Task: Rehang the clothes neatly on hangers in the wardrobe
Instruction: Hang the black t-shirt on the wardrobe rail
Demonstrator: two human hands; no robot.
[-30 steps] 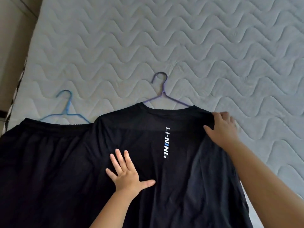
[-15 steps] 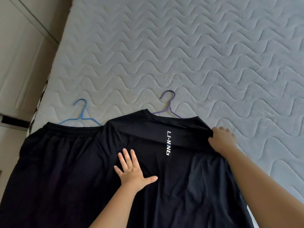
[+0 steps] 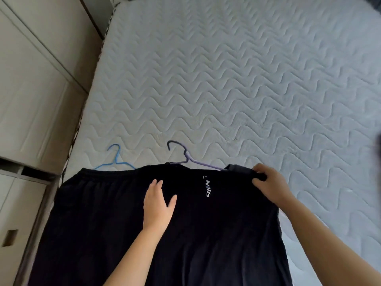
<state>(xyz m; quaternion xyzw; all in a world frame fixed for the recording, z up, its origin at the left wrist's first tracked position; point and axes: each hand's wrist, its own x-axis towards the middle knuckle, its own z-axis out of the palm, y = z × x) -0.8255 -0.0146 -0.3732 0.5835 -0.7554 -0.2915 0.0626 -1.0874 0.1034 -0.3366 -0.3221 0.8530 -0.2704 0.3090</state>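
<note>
The shirt (image 3: pixel 206 234), spread on the bed (image 3: pixel 226 79) with a hanger (image 3: pixel 187 157) at its collar, is pressed by the flat, straight-fingered left hand (image 3: pixel 157 205) and gripped at the shoulder by the right hand (image 3: pixel 270 186).

Shoulder gathered, hanger arm bared
The right hand (image 3: pixel 268 182) now bunches the black T-shirt (image 3: pixel 206 234) shoulder under its fingers (image 3: pixel 260 168), exposing the purple hanger (image 3: pixel 186 159) arm beside them; the left hand (image 3: pixel 157 205) fingers have closed together.

Left hand (image 3: pixel 157 205) is lying flat, palm down, fingers together and thumb sticking out, with the left forearm (image 3: pixel 132 256) coming up from below. Right arm (image 3: pixel 329 234) is stretching further out, and the right hand (image 3: pixel 268 185) is curling its fingers round a bunched bit of black T-shirt (image 3: pixel 206 234).
</note>
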